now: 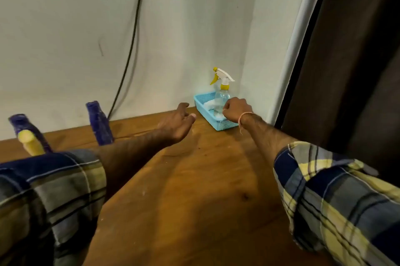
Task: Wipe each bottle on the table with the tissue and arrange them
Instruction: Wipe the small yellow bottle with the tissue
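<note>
Since no bottle looks wiped or lined up yet, I judge the job barely begun. My right hand point(237, 109) curls down into the pale blue perforated plastic basket point(225, 124) at the far corner of the wooden counter point(194, 190), beside the clear spray bottle with a yellow-and-white trigger point(221, 99) and the white tissue point(208, 104). Whether that grip has closed on anything I cannot tell. My left hand point(177, 122) hovers with a wide, empty grip. At far left wait a dark blue plastic bottle point(99, 125), a second dark blue bottle point(23, 125) and a yellow bottle top point(30, 142).

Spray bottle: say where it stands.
Head view, right of centre: the spray bottle stands in the blue basket by the wall, behind the right hand.
</note>
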{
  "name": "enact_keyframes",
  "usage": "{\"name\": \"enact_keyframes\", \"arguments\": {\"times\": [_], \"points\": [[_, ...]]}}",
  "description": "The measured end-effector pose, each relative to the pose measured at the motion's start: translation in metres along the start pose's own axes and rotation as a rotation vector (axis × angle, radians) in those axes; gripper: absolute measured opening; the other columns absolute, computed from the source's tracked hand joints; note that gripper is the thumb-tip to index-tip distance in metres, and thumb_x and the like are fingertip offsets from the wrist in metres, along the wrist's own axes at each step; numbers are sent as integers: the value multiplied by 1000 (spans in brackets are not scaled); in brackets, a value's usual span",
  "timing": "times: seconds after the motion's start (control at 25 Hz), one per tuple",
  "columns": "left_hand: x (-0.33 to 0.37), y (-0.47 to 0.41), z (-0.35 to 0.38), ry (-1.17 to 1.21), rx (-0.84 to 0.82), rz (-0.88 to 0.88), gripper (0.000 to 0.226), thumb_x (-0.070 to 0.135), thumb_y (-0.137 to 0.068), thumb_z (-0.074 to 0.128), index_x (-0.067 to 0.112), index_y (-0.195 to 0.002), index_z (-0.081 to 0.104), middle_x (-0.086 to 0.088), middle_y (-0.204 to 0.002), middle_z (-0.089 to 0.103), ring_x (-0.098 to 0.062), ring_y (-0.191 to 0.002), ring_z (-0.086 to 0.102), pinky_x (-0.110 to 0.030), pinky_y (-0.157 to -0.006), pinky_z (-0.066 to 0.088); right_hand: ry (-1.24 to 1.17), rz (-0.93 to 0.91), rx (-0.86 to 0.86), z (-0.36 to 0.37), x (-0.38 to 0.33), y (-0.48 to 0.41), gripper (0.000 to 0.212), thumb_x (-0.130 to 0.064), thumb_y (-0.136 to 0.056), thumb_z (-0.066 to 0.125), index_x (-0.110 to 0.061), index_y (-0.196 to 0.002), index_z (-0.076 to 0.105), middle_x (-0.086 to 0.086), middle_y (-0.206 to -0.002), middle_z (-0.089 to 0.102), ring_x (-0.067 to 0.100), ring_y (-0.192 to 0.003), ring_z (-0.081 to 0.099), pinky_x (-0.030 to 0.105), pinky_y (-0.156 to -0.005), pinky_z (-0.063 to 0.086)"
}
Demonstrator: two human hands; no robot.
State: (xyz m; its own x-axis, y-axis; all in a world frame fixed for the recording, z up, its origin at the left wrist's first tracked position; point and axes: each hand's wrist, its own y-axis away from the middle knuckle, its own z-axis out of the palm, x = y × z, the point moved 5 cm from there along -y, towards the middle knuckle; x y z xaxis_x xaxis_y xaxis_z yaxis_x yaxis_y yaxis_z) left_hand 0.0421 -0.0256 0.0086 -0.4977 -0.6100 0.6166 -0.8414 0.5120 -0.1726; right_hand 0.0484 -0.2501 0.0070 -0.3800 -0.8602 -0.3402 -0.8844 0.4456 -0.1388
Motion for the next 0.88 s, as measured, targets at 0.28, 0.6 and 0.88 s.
{"name": "enact_keyframes", "arguments": {"times": [0.28,0.6,0.88], "points": [[-27,-38,42,190,-48,-73,56,40,-108,39,15,-157,28,-14,-150,51,-29,-132,51,-44,-110,43,142,162,-149,41,4,-51,48,-41,-80,66,-14,-119,55,10,-121,62,31,-111,60,45,-97,47],[-50,-29,46,260,-9,-136,54,44,-108,39,19,-155,31,-12,-149,53,-28,-129,53,-39,-104,43,64,191,-213,43,4,-64,46,-25,-80,70,-5,-120,56,13,-123,62,29,-113,59,40,-96,50],[-58,11,21,484,77,-280,40,41,-103,51,23,-139,50,-3,-132,59,-19,-113,59,-35,-89,51,-820,141,-51,-11,-15,-16,33,-3,-80,73,2,-112,65,16,-108,70,25,-93,67,34,-76,56]]}}
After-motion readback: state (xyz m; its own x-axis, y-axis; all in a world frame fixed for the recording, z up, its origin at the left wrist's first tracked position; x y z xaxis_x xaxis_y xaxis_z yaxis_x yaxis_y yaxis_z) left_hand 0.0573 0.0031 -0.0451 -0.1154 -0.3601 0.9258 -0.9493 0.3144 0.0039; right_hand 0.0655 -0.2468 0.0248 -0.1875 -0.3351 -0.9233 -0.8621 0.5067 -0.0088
